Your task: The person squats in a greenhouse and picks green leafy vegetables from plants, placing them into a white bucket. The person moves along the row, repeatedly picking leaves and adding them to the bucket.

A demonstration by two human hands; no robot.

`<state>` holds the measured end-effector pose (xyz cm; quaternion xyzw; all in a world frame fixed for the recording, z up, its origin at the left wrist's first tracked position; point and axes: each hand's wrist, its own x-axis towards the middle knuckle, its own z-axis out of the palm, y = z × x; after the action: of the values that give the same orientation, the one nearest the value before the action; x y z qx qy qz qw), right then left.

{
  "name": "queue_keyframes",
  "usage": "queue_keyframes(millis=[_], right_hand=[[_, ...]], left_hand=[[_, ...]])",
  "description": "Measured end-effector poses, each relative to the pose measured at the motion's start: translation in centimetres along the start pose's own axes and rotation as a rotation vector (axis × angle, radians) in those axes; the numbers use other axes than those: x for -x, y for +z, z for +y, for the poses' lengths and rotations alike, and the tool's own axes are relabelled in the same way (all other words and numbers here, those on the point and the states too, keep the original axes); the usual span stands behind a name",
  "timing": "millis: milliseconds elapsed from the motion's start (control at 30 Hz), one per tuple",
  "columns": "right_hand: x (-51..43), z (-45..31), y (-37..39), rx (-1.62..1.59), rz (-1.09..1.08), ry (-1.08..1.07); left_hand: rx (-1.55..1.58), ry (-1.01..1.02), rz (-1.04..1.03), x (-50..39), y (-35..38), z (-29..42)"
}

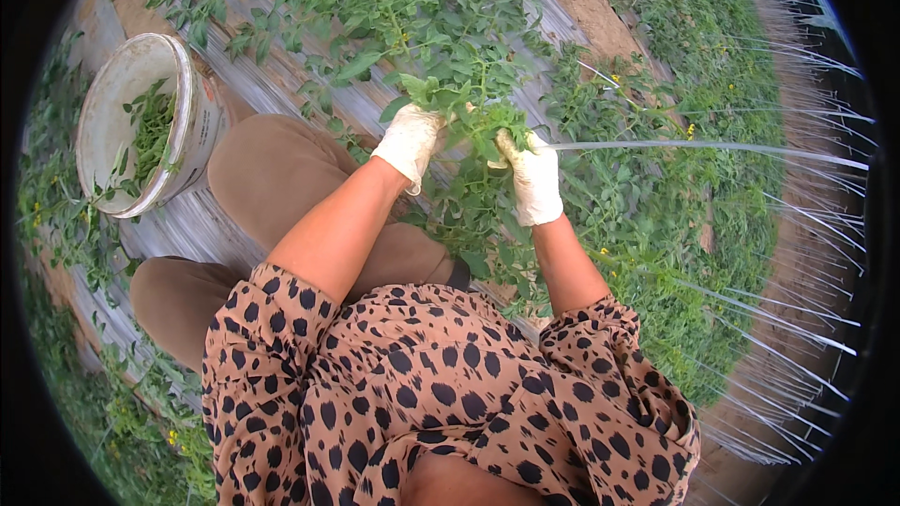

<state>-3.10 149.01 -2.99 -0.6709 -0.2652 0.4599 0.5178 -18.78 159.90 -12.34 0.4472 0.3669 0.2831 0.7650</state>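
Observation:
My left hand (411,144), in a pale thin glove, closes its fingers on a leafy stem of a tomato plant (485,84). Facing it across the same plant, my right hand (529,176), gloved alike, has its thumb and fingers on the leafy shoot near the top. A pale support string (703,146) runs from beside my right hand out to the right. Leaves partly hide the fingertips of both hands. What exactly lies between the right fingers cannot be told.
A dirty white plastic bucket (184,119) with picked green shoots (151,137) in it lies tilted beside my knees. Plastic mulch film (246,77) covers the ground in strips. Rows of yellow-flowered tomato plants (675,225) stand around, with many strings (773,302) at the right.

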Motion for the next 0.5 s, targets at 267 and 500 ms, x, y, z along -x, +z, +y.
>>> queue_keyframes(millis=[267,500], right_hand=[[2.5,-2.8,-1.0,0.267,-0.342,-0.042],[3.0,-4.1,-1.3,1.047,-0.435,-0.41]], left_hand=[[0.175,0.041,-0.072,-0.9,-1.1,-0.9],[0.548,-0.198,-0.123,0.6,0.4,1.7]])
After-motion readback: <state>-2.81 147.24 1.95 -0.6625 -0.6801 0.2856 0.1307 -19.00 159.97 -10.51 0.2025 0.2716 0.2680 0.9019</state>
